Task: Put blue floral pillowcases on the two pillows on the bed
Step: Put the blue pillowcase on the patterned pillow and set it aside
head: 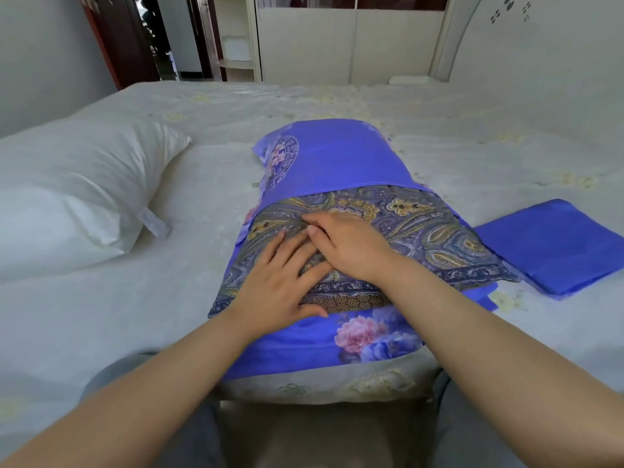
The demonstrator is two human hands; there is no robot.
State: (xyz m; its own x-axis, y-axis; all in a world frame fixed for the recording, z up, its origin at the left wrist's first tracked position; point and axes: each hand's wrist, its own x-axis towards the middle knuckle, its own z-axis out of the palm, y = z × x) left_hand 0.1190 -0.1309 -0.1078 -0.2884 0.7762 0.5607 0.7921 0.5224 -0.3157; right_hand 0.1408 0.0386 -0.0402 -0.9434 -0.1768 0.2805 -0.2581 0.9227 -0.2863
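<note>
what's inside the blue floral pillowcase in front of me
A paisley-patterned pillow, partly in the blue floral pillowcase; both hands press it. Its far end is covered.

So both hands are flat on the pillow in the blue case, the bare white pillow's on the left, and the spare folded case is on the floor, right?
Not quite: the head view shows the folded case lying on the bed, right of the covered pillow. The rest holds.

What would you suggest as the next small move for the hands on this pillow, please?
Probably tuck the paisley pillow fully into the blue floral pillowcase: both the left hand and right hand lie flat on its exposed end, and loose case fabric lies nearer the person.
</note>
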